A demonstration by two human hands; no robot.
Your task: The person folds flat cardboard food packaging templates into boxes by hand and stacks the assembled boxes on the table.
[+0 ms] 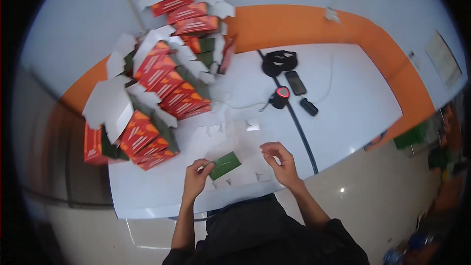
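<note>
My left hand (pixel 197 174) pinches the left end of a green cardboard panel (pixel 225 165), which has a thin pale curved line across it. Beneath it lies a flat white cardboard sheet (pixel 240 142) with small notched tabs along its edges. Whether the green panel is joined to this sheet or separate, I cannot tell. Over the sheet's right edge hovers my right hand (pixel 280 164), its fingers bent and apart, with nothing in them.
Stacks of red and green boxes (pixel 169 86) with raised white flaps fill the table's left side. Toward the back right lie a black strap (pixel 279 63), a phone (pixel 296 83), a round black device (pixel 280 95) and a small black object (pixel 309 107). A dark strip (pixel 301 135) crosses the white table.
</note>
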